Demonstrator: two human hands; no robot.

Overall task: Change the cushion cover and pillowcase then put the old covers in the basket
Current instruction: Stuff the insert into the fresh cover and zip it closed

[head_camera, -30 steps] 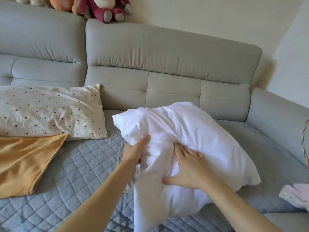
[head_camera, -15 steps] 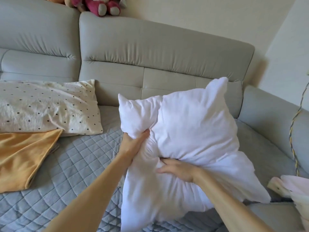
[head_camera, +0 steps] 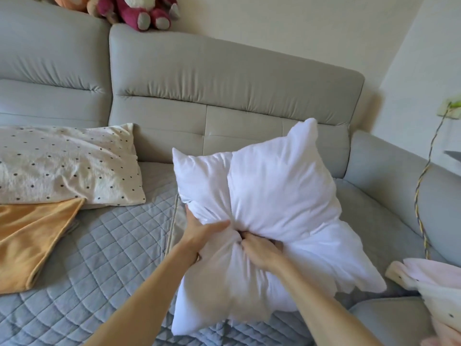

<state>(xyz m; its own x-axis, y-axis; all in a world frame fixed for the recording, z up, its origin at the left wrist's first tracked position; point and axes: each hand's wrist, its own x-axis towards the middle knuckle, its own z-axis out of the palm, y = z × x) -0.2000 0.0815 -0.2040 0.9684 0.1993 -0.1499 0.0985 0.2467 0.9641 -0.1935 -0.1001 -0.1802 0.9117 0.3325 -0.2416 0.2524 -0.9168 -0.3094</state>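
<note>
Across the whole view, a grey sofa (head_camera: 224, 78) with padded backrests and an armrest on the right. Over its seat, a quilted blue-grey cover (head_camera: 99, 265). Standing upright on that quilt, right of the middle and in front of the backrest, a white cushion (head_camera: 279, 186), creased deeply toward its centre, one corner pointing up, lower part slack and resting on the seat. To the left, lying flat against the backrest, a cream pillow with dark dots (head_camera: 62, 166) (its dotted case on). Touching the pillow's near edge, a flat orange cover (head_camera: 32, 240), spread on the quilt and well apart from the cushion. Up on the sofa's top edge, near the seam between two backrests, magenta and orange plush toys (head_camera: 147, 13), partly cut off by the frame. Above the right armrest, a braided yellow-and-grey cable (head_camera: 424, 171) running up toward the wall. At the lower right corner, pale pink and cream dotted cloth (head_camera: 424, 278), only partly in view; cannot tell what lies under it. At the cushion's centre, both hands close together. Left hand (head_camera: 199, 233) wrapped round a gathered bunch of the white fabric from the left side, thumb laid across the front. Right hand (head_camera: 259, 248) curled tight, pinching the same fabric at the knot of creases, fingertips buried in it. Bare forearms stretched in from the bottom edge
</note>
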